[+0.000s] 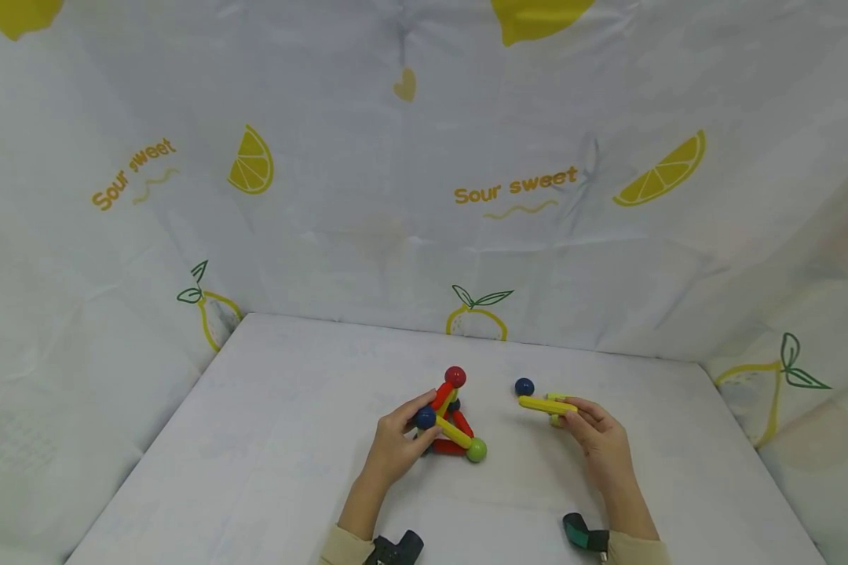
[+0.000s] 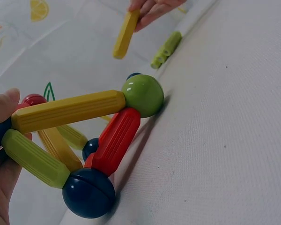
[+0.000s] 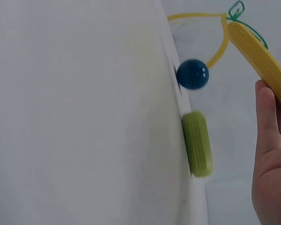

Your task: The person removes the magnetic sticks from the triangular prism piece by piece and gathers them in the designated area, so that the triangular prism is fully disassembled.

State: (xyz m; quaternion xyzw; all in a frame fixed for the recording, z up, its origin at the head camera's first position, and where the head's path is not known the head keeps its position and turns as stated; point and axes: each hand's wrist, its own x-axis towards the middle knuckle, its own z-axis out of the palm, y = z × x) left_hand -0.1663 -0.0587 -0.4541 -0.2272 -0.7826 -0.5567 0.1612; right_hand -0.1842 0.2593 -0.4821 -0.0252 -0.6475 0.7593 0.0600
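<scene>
My left hand (image 1: 394, 449) grips a frame of balls and rods at its dark blue ball (image 1: 425, 417). A red ball (image 1: 455, 377) forms the far corner and a green ball (image 1: 477, 450) the right one. In the left wrist view, a yellow rod (image 2: 68, 111) runs from the gripped corner to the green ball, and a light green rod (image 2: 36, 158) slopes to a blue ball (image 2: 89, 193) low on the table. Right of the frame, my right hand (image 1: 604, 447) pinches a loose yellow rod (image 1: 542, 405) by one end, raised above the table.
A single dark blue ball (image 1: 524, 387) lies behind the raised rod. Several light green rods (image 2: 167, 49) lie together on the white table (image 1: 275, 471), partly hidden by the right hand and its rod in the head view. A lemon-print cloth (image 1: 367, 251) hangs behind the table.
</scene>
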